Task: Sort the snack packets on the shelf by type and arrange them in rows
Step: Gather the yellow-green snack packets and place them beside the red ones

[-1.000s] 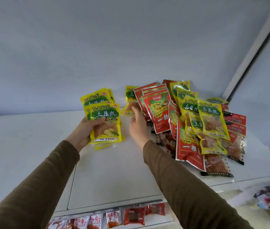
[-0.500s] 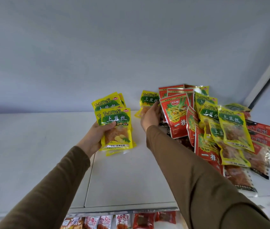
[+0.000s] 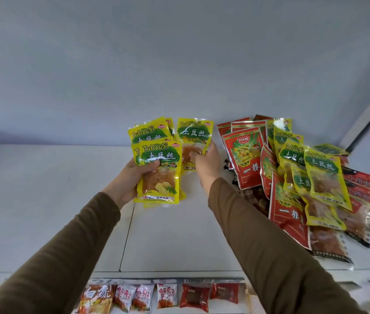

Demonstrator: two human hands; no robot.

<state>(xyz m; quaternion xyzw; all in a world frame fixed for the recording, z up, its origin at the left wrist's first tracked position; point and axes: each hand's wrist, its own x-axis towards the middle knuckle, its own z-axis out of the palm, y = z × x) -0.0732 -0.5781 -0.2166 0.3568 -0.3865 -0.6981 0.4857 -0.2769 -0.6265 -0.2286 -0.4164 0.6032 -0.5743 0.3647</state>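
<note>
On the white shelf a loose heap of snack packets lies at the right end, yellow TuDouSi packets overlapping red ones, with dark-edged clear packets of brownish pieces underneath and at the right edge. In the heap about five red packets and about six yellow ones can be made out; the rest are too covered to count. The left hand grips a fanned stack of yellow TuDouSi packets, thumb curled over the front one; at least four edges show, the exact number unclear. The right hand pinches a single yellow TuDouSi packet by its lower half, holding it upright just beside the stack and apart from the heap. Below the shelf edge, a lower shelf holds a row of six small packets: one orange, three white with red print, two dark red.
</note>
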